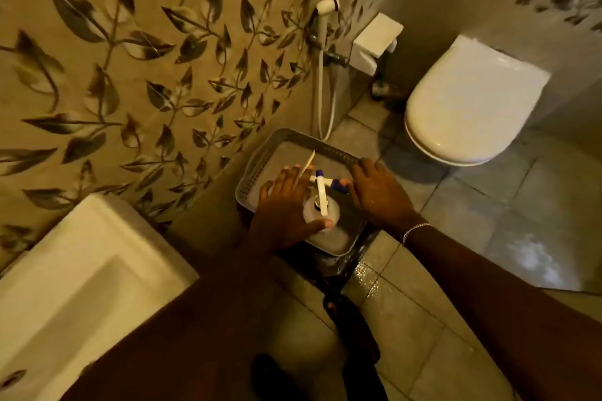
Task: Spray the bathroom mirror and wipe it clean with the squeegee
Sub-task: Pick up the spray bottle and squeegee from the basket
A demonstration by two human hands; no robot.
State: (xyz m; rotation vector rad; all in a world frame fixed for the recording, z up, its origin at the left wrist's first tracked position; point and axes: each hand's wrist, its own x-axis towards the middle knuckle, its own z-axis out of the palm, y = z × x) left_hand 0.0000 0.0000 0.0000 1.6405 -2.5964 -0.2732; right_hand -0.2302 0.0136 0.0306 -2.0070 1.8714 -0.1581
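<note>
Grey basket (257, 169) holds spray bottle (321, 215); left hand (286, 208) seemingly grips it, right hand (379, 194) open.

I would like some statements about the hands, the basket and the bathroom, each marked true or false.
1. The spray bottle stands in the grey basket. True.
2. The toilet lid is open. False: it is closed.
3. The left hand touches the spray bottle. True.
4. The right hand holds a cloth. False: no cloth is visible; it rests at the basket's right edge.
5. The sink lies to the person's left. True.
</note>
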